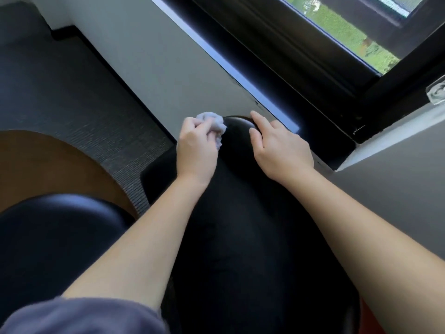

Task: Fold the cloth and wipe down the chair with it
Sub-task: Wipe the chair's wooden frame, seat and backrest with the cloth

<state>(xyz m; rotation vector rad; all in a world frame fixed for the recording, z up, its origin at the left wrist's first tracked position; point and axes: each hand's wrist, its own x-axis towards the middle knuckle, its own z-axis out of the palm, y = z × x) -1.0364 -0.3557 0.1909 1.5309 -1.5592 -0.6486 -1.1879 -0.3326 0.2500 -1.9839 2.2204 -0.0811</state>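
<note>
— Where is our cloth [213, 125] now?
— Bunched in our left hand [196, 147]. Our fingers curl round it and press it onto the far rim of the black chair [240, 213], close to the wall [168, 68].
— And our right hand [279, 145]?
— It lies flat with fingers spread on the same rim, holding nothing. We judge it steadies the chair against the rubbing.
— Is the cloth folded?
— To us it looks wadded rather than neatly folded.
</note>
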